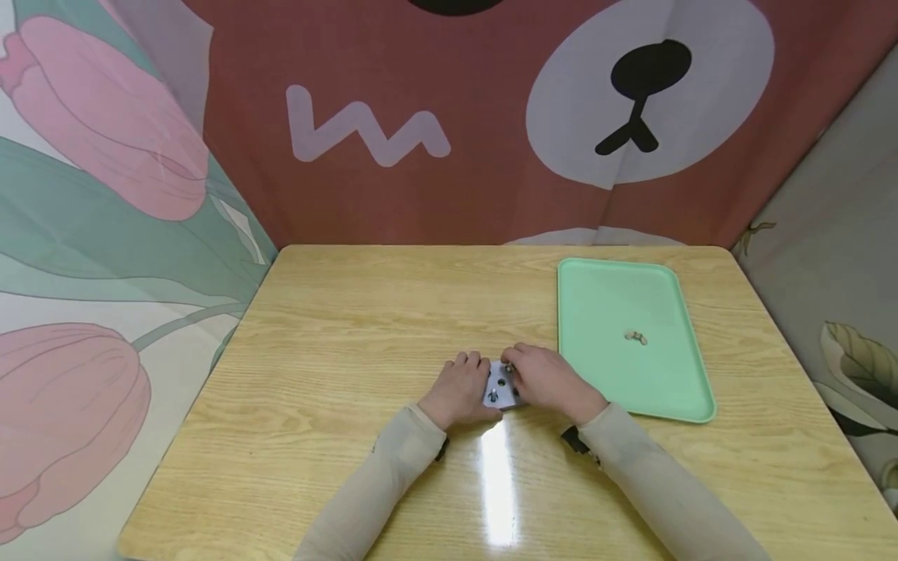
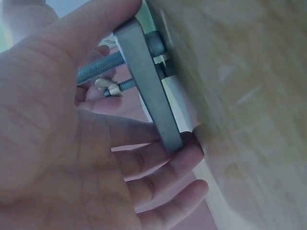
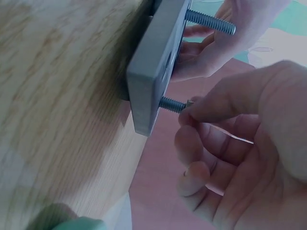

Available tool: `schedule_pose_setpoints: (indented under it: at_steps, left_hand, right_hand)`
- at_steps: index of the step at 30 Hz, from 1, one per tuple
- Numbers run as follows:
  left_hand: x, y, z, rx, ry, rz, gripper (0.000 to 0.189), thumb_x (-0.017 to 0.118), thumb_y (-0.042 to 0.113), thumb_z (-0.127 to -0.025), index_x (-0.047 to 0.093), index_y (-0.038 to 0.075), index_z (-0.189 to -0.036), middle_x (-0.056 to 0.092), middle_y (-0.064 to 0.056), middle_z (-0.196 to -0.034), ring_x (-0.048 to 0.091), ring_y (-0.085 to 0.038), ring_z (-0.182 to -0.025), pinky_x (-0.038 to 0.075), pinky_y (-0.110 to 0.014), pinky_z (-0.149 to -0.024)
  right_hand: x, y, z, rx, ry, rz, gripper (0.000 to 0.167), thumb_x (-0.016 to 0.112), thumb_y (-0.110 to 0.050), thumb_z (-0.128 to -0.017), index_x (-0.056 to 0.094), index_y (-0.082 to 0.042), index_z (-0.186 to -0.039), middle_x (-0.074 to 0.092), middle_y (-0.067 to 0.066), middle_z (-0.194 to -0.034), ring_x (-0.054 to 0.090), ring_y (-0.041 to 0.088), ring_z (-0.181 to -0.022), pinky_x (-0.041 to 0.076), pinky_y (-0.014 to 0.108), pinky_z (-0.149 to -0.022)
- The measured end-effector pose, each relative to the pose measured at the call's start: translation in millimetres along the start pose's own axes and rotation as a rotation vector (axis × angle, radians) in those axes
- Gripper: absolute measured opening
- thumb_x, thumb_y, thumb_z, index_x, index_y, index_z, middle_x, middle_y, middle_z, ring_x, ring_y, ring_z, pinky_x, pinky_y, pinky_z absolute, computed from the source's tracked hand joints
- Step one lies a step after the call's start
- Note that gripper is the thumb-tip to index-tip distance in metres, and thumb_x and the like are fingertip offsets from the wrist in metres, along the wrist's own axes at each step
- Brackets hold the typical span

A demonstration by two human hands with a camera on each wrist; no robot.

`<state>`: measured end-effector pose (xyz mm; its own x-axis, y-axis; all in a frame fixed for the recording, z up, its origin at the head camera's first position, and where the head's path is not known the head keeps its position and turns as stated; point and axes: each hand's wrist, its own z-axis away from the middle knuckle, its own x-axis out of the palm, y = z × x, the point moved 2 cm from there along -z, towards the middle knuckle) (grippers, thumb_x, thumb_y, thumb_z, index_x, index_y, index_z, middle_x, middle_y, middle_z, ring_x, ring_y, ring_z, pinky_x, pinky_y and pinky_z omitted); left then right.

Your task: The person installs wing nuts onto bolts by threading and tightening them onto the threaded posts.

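A small grey metal plate (image 1: 496, 375) lies flat near the middle of the table. My left hand (image 1: 458, 391) grips it by opposite edges, thumb at the near side and fingers at the far side. Bolt heads show under the plate (image 2: 149, 88), so it sits slightly raised. A thick threaded bolt (image 3: 211, 21) and a thinner bolt (image 3: 171, 104) stick up through it. With thumb and fingertips, my right hand (image 1: 550, 382) pinches a brass-coloured wing nut (image 2: 113, 88) at the thin bolt's end. Fingers hide most of that nut in the right wrist view.
On the right of the table lies a mint-green tray (image 1: 617, 288), with a few small brass-coloured wing nuts (image 1: 636, 337) in it. Printed cloth (image 1: 421, 202) hangs behind the table's far edge and along both sides.
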<state>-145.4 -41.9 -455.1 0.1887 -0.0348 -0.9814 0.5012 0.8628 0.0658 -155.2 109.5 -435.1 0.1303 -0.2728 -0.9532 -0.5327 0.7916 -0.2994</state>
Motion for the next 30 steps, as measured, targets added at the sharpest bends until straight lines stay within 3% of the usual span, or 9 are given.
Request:
schedule_pose_setpoints:
  at_steps: [6,15,23,30]
  left_hand:
    - [1.4,1.3,-0.1,0.008,0.010,-0.010,0.078,0.069,0.062,-0.072,0.052,0.005,-0.124,0.050,-0.005,-0.107,0.045,-0.019,-0.092,0.042,-0.033,-0.075]
    - [0.4,1.4,0.7,0.003,-0.001,-0.008,0.079,0.069,0.062,-0.073,0.051,0.006,-0.125,0.050,-0.005,-0.108,0.044,-0.018,-0.093,0.041,-0.033,-0.075]
    - [2.7,1.4,-1.1,0.003,-0.009,-0.007,0.078,0.069,0.062,-0.073,0.051,0.006,-0.124,0.050,-0.005,-0.108,0.044,-0.019,-0.093,0.042,-0.034,-0.075]
    - [2.3,1.4,-0.9,0.000,-0.001,0.000,0.076,0.069,0.061,-0.073,0.051,0.007,-0.123,0.049,-0.005,-0.107,0.044,-0.018,-0.093,0.042,-0.033,-0.075]
  right_hand:
    - [0.3,0.2,-0.1,-0.013,0.063,0.035,0.009,0.061,-0.008,-0.088,0.066,-0.004,-0.094,0.063,0.004,-0.083,0.059,0.017,-0.069,0.049,0.032,-0.060]
    - [-1.6,-0.5,-2.8,-0.001,0.106,0.095,0.007,0.067,-0.014,-0.086,0.067,-0.008,-0.087,0.050,0.000,-0.080,0.048,0.014,-0.069,0.043,0.027,-0.057]
    - [-0.3,-1.7,-3.5,0.002,0.081,0.026,0.015,0.064,-0.011,-0.088,0.059,-0.005,-0.101,0.061,0.003,-0.080,0.056,0.015,-0.063,0.046,0.030,-0.053]
    - [-3.1,-2.1,-0.9,-0.013,0.029,0.035,0.016,0.062,-0.006,-0.083,0.066,-0.002,-0.098,0.061,0.005,-0.086,0.058,0.017,-0.073,0.049,0.033,-0.064]
